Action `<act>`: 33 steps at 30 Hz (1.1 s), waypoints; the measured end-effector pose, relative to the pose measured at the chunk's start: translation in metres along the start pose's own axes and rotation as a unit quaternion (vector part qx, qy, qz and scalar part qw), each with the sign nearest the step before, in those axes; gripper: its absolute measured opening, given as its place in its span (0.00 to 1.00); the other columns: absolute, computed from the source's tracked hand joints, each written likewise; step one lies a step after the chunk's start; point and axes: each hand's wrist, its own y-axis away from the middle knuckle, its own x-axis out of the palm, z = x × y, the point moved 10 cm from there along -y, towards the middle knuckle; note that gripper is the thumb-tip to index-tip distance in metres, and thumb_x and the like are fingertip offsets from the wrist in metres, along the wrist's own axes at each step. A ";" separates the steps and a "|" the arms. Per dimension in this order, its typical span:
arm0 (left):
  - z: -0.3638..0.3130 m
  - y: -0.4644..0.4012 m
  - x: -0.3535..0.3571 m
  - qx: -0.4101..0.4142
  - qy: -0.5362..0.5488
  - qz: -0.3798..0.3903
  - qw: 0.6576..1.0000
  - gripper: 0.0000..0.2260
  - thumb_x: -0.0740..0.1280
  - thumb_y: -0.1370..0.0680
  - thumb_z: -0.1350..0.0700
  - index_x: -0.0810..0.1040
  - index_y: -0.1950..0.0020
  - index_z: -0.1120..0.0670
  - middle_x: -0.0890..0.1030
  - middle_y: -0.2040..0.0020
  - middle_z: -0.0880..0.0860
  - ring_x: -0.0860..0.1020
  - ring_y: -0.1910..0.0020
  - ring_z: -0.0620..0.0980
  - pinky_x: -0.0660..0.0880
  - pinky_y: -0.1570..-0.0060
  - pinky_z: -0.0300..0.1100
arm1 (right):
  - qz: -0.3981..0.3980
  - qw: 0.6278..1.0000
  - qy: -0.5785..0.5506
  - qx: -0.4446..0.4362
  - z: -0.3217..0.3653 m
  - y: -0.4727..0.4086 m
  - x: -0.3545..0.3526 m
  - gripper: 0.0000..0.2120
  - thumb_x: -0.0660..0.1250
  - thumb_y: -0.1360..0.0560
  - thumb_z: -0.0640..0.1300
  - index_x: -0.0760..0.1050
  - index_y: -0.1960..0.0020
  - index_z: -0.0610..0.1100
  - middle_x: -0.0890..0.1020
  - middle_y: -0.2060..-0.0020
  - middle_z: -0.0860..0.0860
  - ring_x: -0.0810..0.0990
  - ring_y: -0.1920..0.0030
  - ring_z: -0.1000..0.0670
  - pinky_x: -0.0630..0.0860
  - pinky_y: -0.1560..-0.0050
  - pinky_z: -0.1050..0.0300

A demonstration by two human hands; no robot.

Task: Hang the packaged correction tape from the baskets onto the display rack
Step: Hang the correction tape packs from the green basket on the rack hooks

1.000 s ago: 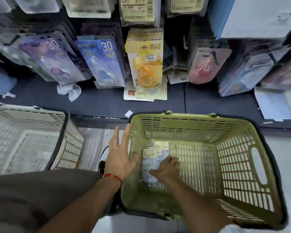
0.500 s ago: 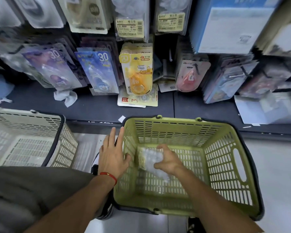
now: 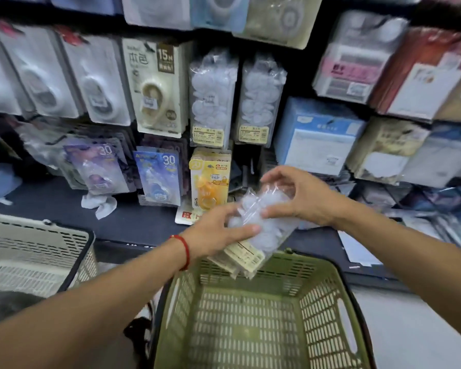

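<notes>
1. Nearest stands one green basket [image 3: 330,310], slotted on its walls and floor, with an oval handle hole in its right wall. No packs show on the part of its floor that is in view.
2. To the left, one beige basket [image 3: 32,251] with a dark rim stands beside it, apart from the green one.
3. Above the far rim of the green basket, two hands hold a small bunch of clear packs [image 3: 253,235] of white correction tape. Yellow label cards at the low end point down toward the basket. At least two packs overlap; the exact count cannot be told.
4. The left hand [image 3: 218,230], with one red string bracelet [image 3: 184,251] on the wrist, grips the lower left side of the bunch, thumb laid across the front.
5. The right hand [image 3: 298,198] pinches the upper end, fingers curled over the top and thumb against the near face.
6. Behind the hands, a dark shelf [image 3: 133,222] carries one crumpled white scrap [image 3: 99,205] and one flat card [image 3: 188,215].
7. Farther back, on the rack, the low row shows one purple pack [image 3: 99,169] and one blue pack [image 3: 157,177], each marked 30, and one yellow pack [image 3: 210,179].
8. Above them hang two clear packs of white tape [image 3: 213,102], side by side, the same sort as the bunch in the hands.
9. Left of those hangs one cream pack [image 3: 157,86] marked 15M.
</notes>
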 end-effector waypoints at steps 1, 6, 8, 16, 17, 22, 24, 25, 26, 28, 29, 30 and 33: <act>-0.014 -0.006 -0.007 0.008 0.032 -0.015 0.999 0.15 0.75 0.21 0.55 0.81 0.36 0.54 0.88 0.42 0.54 0.86 0.44 0.53 0.83 0.42 0.50 | -0.079 0.997 -0.007 0.004 0.006 0.001 -0.022 0.32 0.85 0.35 0.55 0.74 0.37 0.55 0.78 0.43 0.62 0.78 0.46 0.66 0.78 0.45 0.66; -0.070 -0.025 -0.045 0.032 0.079 -0.093 0.992 0.17 0.76 0.22 0.53 0.81 0.38 0.60 0.88 0.47 0.56 0.87 0.49 0.54 0.84 0.49 0.48 | -0.231 0.924 -0.282 0.118 -0.010 0.019 -0.036 0.37 0.83 0.38 0.61 0.71 0.37 0.48 0.85 0.50 0.47 0.86 0.57 0.49 0.85 0.56 0.44; -0.081 -0.028 -0.053 0.041 0.077 -0.117 0.989 0.19 0.78 0.24 0.54 0.80 0.39 0.62 0.88 0.48 0.59 0.87 0.51 0.54 0.83 0.48 0.51 | -0.214 0.901 -0.354 0.129 -0.008 0.014 -0.024 0.28 0.82 0.30 0.52 0.74 0.37 0.43 0.88 0.51 0.45 0.87 0.61 0.48 0.84 0.63 0.48; -0.092 -0.034 -0.081 0.061 0.172 -0.187 0.965 0.13 0.74 0.22 0.51 0.82 0.43 0.58 0.88 0.48 0.55 0.87 0.49 0.53 0.84 0.50 0.44 | -0.282 0.889 -0.360 0.026 0.023 -0.008 -0.044 0.10 0.75 0.22 0.38 0.80 0.42 0.44 0.89 0.50 0.50 0.89 0.50 0.49 0.85 0.54 0.58; -0.092 -0.033 -0.087 0.062 0.175 -0.205 0.961 0.14 0.74 0.22 0.50 0.82 0.42 0.59 0.87 0.46 0.58 0.86 0.45 0.57 0.83 0.43 0.50 | -0.285 0.890 -0.355 0.007 0.031 -0.011 -0.047 0.10 0.74 0.21 0.38 0.79 0.42 0.44 0.89 0.51 0.50 0.89 0.51 0.50 0.85 0.55 0.59; -0.109 -0.014 -0.125 0.108 0.107 -0.292 0.944 0.15 0.73 0.21 0.45 0.81 0.42 0.54 0.86 0.44 0.53 0.84 0.42 0.55 0.79 0.36 0.59 | -0.323 0.899 -0.293 -0.046 0.061 -0.017 -0.069 0.10 0.72 0.19 0.42 0.77 0.38 0.49 0.89 0.53 0.49 0.89 0.51 0.46 0.85 0.47 0.43; -0.115 -0.007 -0.136 0.122 0.073 -0.315 0.938 0.12 0.72 0.20 0.44 0.81 0.43 0.50 0.86 0.45 0.48 0.84 0.42 0.50 0.79 0.36 0.58 | -0.325 0.900 -0.286 -0.050 0.065 -0.022 -0.072 0.10 0.71 0.18 0.43 0.78 0.37 0.48 0.89 0.53 0.49 0.89 0.51 0.44 0.84 0.43 0.39; -0.116 -0.004 -0.140 0.128 0.067 -0.324 0.935 0.11 0.72 0.20 0.44 0.81 0.43 0.49 0.86 0.45 0.47 0.83 0.43 0.49 0.79 0.36 0.57 | -0.326 0.899 -0.291 -0.046 0.065 -0.024 -0.072 0.10 0.71 0.18 0.43 0.78 0.37 0.48 0.89 0.53 0.49 0.89 0.50 0.44 0.83 0.42 0.37; -0.116 -0.002 -0.143 0.132 0.067 -0.329 0.933 0.11 0.72 0.20 0.44 0.81 0.43 0.48 0.86 0.46 0.47 0.84 0.43 0.49 0.79 0.37 0.57 | -0.326 0.897 -0.297 -0.039 0.064 -0.027 -0.072 0.11 0.71 0.18 0.44 0.78 0.37 0.48 0.89 0.53 0.49 0.88 0.50 0.43 0.83 0.42 0.36; -0.116 0.002 -0.146 0.137 0.067 -0.334 0.930 0.10 0.72 0.20 0.45 0.81 0.43 0.47 0.86 0.46 0.46 0.84 0.44 0.47 0.80 0.38 0.56 | -0.328 0.892 -0.308 -0.030 0.062 -0.030 -0.071 0.11 0.71 0.18 0.44 0.79 0.36 0.48 0.89 0.53 0.49 0.88 0.49 0.42 0.83 0.42 0.35; -0.116 0.004 -0.148 0.140 0.063 -0.336 0.929 0.09 0.72 0.20 0.44 0.81 0.43 0.47 0.86 0.46 0.45 0.84 0.44 0.46 0.80 0.38 0.55 | -0.329 0.891 -0.312 -0.030 0.061 -0.031 -0.072 0.11 0.71 0.18 0.45 0.79 0.36 0.48 0.89 0.52 0.48 0.88 0.49 0.41 0.83 0.42 0.34; -0.116 0.005 -0.150 0.143 0.060 -0.338 0.928 0.09 0.72 0.20 0.44 0.81 0.44 0.46 0.86 0.46 0.45 0.84 0.44 0.46 0.80 0.38 0.55 | -0.329 0.890 -0.313 -0.031 0.061 -0.032 -0.073 0.11 0.71 0.18 0.45 0.79 0.36 0.48 0.89 0.52 0.48 0.88 0.48 0.40 0.83 0.43 0.34; -0.116 0.009 -0.156 0.153 0.065 -0.347 0.923 0.07 0.72 0.20 0.45 0.82 0.44 0.45 0.86 0.46 0.44 0.84 0.44 0.44 0.80 0.38 0.53 | -0.329 0.890 -0.312 -0.041 0.062 -0.034 -0.076 0.10 0.72 0.18 0.45 0.81 0.37 0.49 0.89 0.51 0.48 0.88 0.47 0.39 0.82 0.41 0.32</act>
